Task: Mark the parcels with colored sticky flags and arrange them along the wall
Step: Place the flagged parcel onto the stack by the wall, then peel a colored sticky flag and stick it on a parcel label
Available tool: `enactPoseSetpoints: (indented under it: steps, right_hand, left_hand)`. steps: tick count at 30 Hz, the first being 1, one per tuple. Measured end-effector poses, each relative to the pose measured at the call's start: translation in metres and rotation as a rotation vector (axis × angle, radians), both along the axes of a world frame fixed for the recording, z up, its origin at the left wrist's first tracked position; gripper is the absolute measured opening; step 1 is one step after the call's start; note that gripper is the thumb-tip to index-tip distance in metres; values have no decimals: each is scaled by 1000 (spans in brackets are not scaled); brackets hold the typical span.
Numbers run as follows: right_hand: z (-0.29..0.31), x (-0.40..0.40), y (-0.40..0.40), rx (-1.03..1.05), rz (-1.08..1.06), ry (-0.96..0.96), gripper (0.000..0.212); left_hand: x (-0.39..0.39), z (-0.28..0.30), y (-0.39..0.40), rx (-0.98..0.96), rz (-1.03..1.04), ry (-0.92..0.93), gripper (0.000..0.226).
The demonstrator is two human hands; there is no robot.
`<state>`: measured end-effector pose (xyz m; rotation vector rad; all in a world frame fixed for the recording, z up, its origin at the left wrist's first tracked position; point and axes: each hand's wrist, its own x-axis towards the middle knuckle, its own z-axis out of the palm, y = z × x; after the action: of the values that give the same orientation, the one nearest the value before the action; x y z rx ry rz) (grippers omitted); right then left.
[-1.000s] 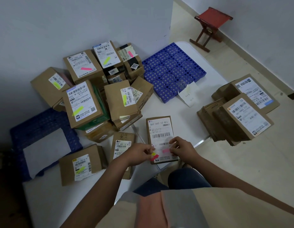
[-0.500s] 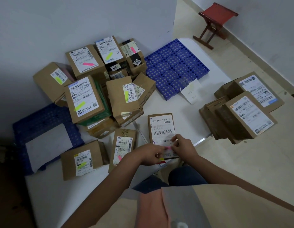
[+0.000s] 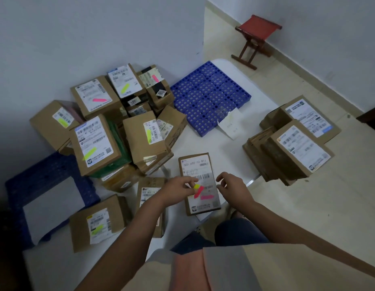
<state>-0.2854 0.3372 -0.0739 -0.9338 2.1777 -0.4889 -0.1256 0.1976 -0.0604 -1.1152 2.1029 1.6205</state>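
Observation:
A flat cardboard parcel (image 3: 198, 164) with a white shipping label lies on the white table right in front of me. A pink sticky flag (image 3: 207, 197) sits low on its label. My left hand (image 3: 178, 191) pinches a small pad of sticky flags (image 3: 198, 190), yellow and red, over the parcel's left edge. My right hand (image 3: 231, 186) hovers just right of the label with fingers loosely curled and holds nothing. A heap of flagged parcels (image 3: 94, 143) stands against the wall at the left.
A blue perforated tray (image 3: 209, 95) lies at the table's far end with a paper slip (image 3: 229, 124) beside it. Unflagged parcels (image 3: 295, 143) are stacked on the right. Another blue tray (image 3: 41, 177) holds a white sheet at the left. A red stool (image 3: 256, 38) stands by the far wall.
The pink flag now lies stuck on the label. My right hand has let go of it and pulled away to the right, while my left hand has lifted the flag pad slightly.

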Motion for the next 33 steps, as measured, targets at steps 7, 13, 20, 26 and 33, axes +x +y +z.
enactPoseSetpoints:
  steps: [7, 13, 20, 26, 33]
  right_hand:
    - [60, -79, 2, -443, -285, 309, 20]
    - [61, -166, 38, 146, -188, 497, 88]
    - [61, -195, 41, 363, -114, 483, 106]
    - [97, -158, -5, 71, -163, 364, 101]
    - [80, -58, -44, 26, -188, -53, 106]
  left_hand:
    - [-59, 13, -12, 116, 233, 90, 15]
    - [-101, 22, -13, 156, 248, 131, 16]
    - [-115, 29, -13, 179, 238, 134, 12]
    - [-111, 41, -26, 380, 511, 295, 5]
    - [-73, 64, -36, 568, 722, 307, 13]
